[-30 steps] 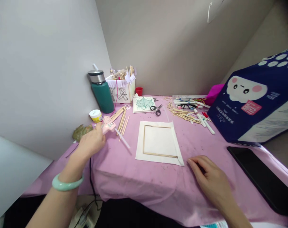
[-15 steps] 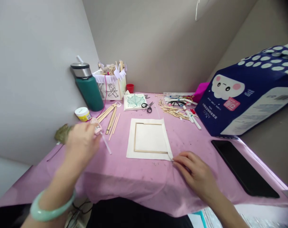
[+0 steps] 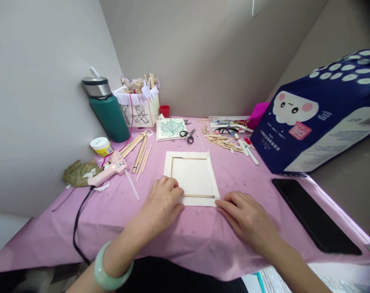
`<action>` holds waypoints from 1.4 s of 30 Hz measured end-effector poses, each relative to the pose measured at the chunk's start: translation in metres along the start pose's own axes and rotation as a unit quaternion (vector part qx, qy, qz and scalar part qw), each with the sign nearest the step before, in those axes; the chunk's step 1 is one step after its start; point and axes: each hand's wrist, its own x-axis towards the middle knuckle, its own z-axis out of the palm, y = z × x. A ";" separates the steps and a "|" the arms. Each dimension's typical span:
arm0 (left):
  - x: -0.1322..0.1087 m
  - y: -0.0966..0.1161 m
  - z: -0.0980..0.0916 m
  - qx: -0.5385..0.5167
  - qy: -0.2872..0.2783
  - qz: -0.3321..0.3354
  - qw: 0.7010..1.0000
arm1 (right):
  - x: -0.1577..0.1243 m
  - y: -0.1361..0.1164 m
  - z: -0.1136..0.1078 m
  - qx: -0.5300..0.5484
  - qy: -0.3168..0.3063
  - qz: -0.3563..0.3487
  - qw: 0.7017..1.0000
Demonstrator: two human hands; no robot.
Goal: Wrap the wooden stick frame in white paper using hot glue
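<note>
Covering the worktop (image 3: 239,175), a pink cloth (image 3: 187,234) spreads beneath both hands and drops over the near edge, with plain grey walls (image 3: 187,53) rising beyond the fingers and to their left. Dark specks dot the cloth around the right fingers. Between the two sets of fingers and just ahead of them, a white sheet (image 3: 195,175) lies flat, thin wooden strips (image 3: 200,196) laid on it in a square outline. The left hand (image 3: 157,205) has its fingers bent and close together over the sheet's near left corner, while the right hand (image 3: 248,217) has its fingers drawn narrow, tips touching the near right corner; from this angle I cannot tell whether either grips the sheet or merely presses it. Left of the left fingers, a pink glue gun (image 3: 110,173) lies beside a dried leaf (image 3: 76,174), its black cord (image 3: 76,230) trailing nearer. Beyond those fingers come loose sticks (image 3: 140,154), a green bottle (image 3: 110,118) and a stick-filled box (image 3: 140,108). Beyond the right fingers lie white markers (image 3: 248,152); to their right are a dark phone (image 3: 316,215) and a large blue package (image 3: 309,122).
</note>
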 end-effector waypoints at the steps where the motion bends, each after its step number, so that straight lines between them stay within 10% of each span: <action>1: 0.001 0.000 -0.001 0.000 -0.005 -0.001 1.000 | 0.001 0.000 0.000 -0.001 -0.003 -0.005 1.000; 25: 0.013 0.005 -0.005 0.112 -0.022 0.089 0.989 | 0.019 -0.002 -0.007 -0.131 -0.047 -0.116 0.983; 42: 0.020 0.001 -0.004 0.084 -0.012 0.090 0.992 | 0.035 0.009 0.004 -0.078 0.025 -0.017 0.997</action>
